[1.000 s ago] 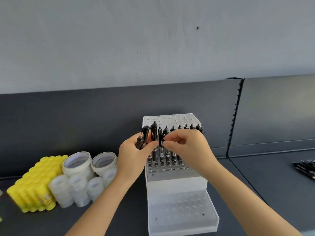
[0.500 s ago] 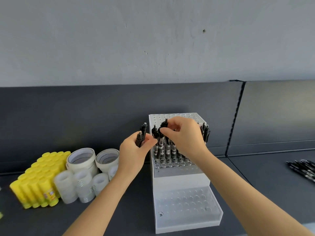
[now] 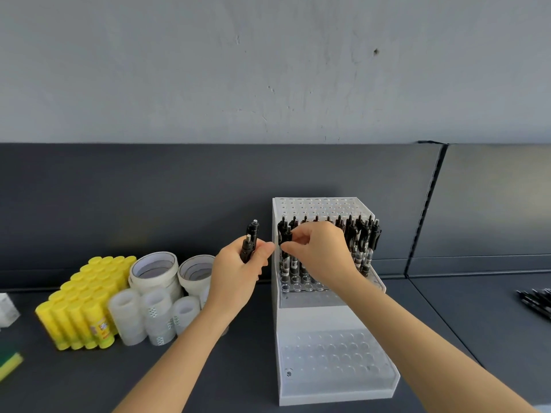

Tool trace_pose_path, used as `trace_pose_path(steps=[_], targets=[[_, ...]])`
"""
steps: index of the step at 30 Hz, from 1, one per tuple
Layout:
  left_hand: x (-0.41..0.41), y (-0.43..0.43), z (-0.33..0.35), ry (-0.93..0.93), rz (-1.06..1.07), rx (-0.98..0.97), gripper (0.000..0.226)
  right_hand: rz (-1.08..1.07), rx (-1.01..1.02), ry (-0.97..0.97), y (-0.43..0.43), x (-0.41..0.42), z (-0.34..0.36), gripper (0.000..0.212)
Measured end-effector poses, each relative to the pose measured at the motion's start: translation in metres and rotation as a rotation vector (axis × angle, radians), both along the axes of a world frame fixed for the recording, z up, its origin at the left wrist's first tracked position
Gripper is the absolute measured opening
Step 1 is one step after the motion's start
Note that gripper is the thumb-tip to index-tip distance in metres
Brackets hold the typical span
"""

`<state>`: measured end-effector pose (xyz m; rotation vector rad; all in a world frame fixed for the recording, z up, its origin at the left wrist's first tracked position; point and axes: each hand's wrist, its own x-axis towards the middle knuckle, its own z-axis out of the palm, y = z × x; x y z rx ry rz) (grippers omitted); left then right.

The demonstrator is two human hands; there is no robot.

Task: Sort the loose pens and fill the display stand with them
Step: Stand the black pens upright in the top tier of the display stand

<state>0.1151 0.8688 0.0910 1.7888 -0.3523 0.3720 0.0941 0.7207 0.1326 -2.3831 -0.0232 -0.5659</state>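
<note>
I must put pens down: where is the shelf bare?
Bare: the shelf between display stand and loose pens at the right edge, and the strip before the tape rolls. Crowded: glue sticks and rolls, left of the stand.

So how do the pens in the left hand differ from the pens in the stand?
The held pens are two, gripped as a bunch by the left hand beside the display stand; the stand pens are many, in rows. The held pens sit in no hole; the stand pens stand upright in middle-tier holes, the right hand pinching one at the left end. Both sets are black, clicker end up.
</note>
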Motion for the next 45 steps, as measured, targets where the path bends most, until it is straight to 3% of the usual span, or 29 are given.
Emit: trace_pose_path(steps=[9, 11, 14, 21, 25, 30, 35, 38, 42, 45], targets=[[-0.006, 0.000, -0.004, 0.058, -0.095, 0.006, 0.017, -0.040, -0.007, 0.001, -0.004, -0.010, 0.000, 0.016], [-0.009, 0.000, -0.002, 0.060, -0.128, 0.070, 0.018, 0.039, 0.126, -0.022, -0.005, -0.017, 0.004, 0.007], [-0.013, -0.003, 0.001, 0.075, -0.260, 0.166, 0.019, 0.224, 0.306, 0.041, -0.003, -0.024, 0.011, 0.012], [-0.016, -0.010, 0.005, 0.091, -0.378, 0.223, 0.015, 0.315, 0.320, 0.118, -0.014, -0.031, 0.013, 0.011], [-0.011, -0.006, 0.002, 0.009, -0.297, 0.239, 0.033, 0.140, 0.347, -0.018, -0.022, -0.038, 0.023, 0.009], [-0.007, -0.005, 0.000, 0.009, -0.096, 0.034, 0.022, -0.050, 0.197, -0.178, -0.035, -0.040, 0.036, 0.005], [-0.006, -0.005, 0.001, -0.078, 0.021, 0.179, 0.032, -0.077, 0.052, -0.158, -0.030, -0.030, 0.028, 0.006], [-0.007, -0.006, 0.001, -0.083, 0.047, 0.157, 0.026, -0.084, 0.018, -0.130, -0.027, -0.022, 0.024, 0.011], [-0.006, -0.005, -0.001, -0.026, 0.021, 0.093, 0.044, -0.086, -0.016, -0.067, -0.023, -0.014, 0.020, 0.019], [-0.006, -0.007, -0.004, -0.004, 0.017, 0.009, 0.032, -0.087, -0.035, -0.030, -0.019, -0.010, 0.014, 0.024]])
